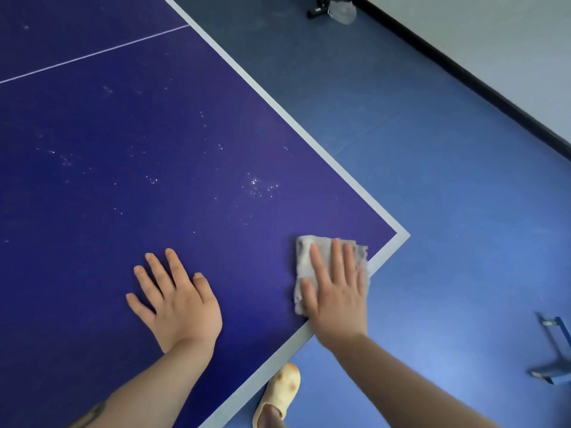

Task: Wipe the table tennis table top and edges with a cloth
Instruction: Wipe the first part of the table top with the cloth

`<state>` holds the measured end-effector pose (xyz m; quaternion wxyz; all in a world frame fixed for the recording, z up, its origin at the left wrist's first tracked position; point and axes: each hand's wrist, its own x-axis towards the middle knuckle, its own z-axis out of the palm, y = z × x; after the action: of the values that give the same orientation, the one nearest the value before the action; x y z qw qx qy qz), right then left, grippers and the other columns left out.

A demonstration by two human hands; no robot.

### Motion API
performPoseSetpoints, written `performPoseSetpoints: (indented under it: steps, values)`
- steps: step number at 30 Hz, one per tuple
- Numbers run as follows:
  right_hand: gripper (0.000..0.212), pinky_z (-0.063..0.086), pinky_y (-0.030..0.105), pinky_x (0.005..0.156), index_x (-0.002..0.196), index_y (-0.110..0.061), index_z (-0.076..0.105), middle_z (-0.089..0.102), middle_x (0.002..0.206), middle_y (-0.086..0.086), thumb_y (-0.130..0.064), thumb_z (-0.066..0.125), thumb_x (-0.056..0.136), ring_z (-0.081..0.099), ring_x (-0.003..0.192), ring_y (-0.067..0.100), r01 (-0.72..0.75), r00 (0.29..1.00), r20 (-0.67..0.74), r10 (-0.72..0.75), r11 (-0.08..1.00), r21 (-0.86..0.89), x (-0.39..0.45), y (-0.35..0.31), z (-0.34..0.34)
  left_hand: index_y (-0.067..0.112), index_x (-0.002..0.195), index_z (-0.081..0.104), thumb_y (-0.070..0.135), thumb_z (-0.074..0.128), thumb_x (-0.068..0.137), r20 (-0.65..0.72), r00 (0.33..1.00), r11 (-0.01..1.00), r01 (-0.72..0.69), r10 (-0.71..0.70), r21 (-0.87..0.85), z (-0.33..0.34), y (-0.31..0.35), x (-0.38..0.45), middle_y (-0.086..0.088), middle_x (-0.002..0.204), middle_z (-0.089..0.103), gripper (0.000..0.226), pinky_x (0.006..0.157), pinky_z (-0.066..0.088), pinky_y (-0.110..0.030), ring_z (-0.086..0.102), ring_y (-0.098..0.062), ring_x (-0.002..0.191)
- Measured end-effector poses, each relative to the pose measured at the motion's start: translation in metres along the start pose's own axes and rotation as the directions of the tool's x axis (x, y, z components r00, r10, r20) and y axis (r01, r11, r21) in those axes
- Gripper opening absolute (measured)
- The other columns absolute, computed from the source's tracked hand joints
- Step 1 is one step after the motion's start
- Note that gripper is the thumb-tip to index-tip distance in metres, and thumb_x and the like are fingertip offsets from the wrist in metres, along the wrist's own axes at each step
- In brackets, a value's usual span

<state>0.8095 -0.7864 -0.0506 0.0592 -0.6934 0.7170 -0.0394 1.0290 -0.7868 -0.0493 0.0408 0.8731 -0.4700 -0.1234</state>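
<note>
right hand (336,291) presses cloth (309,257) flat near table (154,149) corner — left hand (176,304) braces.

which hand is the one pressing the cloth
The right hand, flat on the grey cloth near the table's corner. The left hand rests bare on the blue table top.

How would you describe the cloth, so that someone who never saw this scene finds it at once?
Find the dark blue table tennis table and its near right corner. There a small, pale grey, frayed cloth lies flat under the right hand, unlike the bare left hand.
</note>
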Motion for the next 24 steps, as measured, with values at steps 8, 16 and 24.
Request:
performPoseSetpoints:
  steps: [8, 16, 24]
  values:
    - [0.060, -0.013, 0.042, 0.121, 0.157, -0.039, -0.004, -0.014, 0.166, 0.000, -0.056, 0.006, 0.100, -0.020, 0.151, 0.021, 0.117, 0.969, 0.228, -0.096, 0.990, -0.078, 0.121, 0.004, -0.019, 0.021, 0.156, 0.000, 0.049, 0.015, 0.097, -0.006, 1.000, 0.999, 0.009, -0.009, 0.039, 0.001, -0.002, 0.002, -0.007, 0.164, -0.003, 0.067, 0.118, 0.002, -0.055, -0.008, -0.027, 0.150]
    - [0.060, 0.010, 0.051, 0.120, 0.156, -0.028, 0.027, 0.017, 0.165, 0.012, -0.051, 0.018, 0.101, 0.009, 0.152, 0.031, -0.050, 0.999, 0.015, 0.050, 0.998, 0.042, 0.024, 0.014, -0.003, 0.018, 0.157, 0.004, 0.049, 0.012, 0.095, -0.013, 1.000, 0.999, 0.008, -0.007, 0.039, 0.002, 0.003, 0.000, -0.009, 0.164, 0.001, 0.070, 0.118, 0.002, -0.056, -0.005, -0.028, 0.150]
    - [0.068, -0.011, 0.042, 0.120, 0.156, -0.042, 0.001, -0.010, 0.166, -0.004, -0.060, -0.006, 0.091, -0.018, 0.151, 0.018, 0.137, 0.974, 0.179, -0.136, 0.990, 0.007, 0.101, -0.031, -0.004, 0.019, 0.156, 0.013, 0.044, 0.026, 0.100, -0.006, 1.000, 0.999, -0.011, 0.011, 0.035, 0.000, -0.002, 0.001, -0.011, 0.162, 0.016, 0.062, 0.115, 0.017, -0.057, 0.012, -0.031, 0.149]
